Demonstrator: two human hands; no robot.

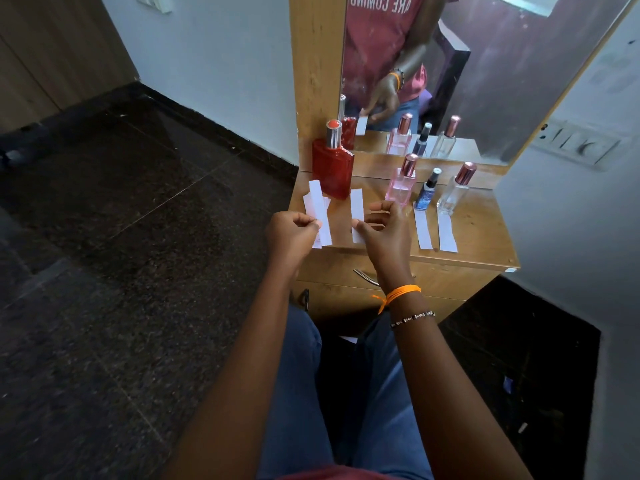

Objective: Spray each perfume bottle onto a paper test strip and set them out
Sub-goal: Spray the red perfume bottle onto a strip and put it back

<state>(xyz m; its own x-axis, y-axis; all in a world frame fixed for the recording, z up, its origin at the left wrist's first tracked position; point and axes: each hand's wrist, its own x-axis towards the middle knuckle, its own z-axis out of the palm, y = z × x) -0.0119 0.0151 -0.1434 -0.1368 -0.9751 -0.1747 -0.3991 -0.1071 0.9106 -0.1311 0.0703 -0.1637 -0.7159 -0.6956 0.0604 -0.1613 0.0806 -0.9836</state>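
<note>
My left hand (292,233) pinches a small bunch of white paper strips (318,209) over the left end of the wooden dresser top (481,233). One single strip (356,207) is held upright between the fingers of my right hand (386,237). A large red perfume bottle (333,168) stands just behind both hands. Further right stand a pink bottle (401,185), a small blue bottle (426,194) and a clear bottle (453,194). Flat strips lie in front of the blue bottle (423,232) and the clear bottle (447,235).
A mirror (485,64) rises behind the bottles and reflects them and the person. The dresser has a drawer with a metal handle (366,277) below the top. A white wall with switches (578,143) closes the right side; dark tiled floor (121,237) lies to the left.
</note>
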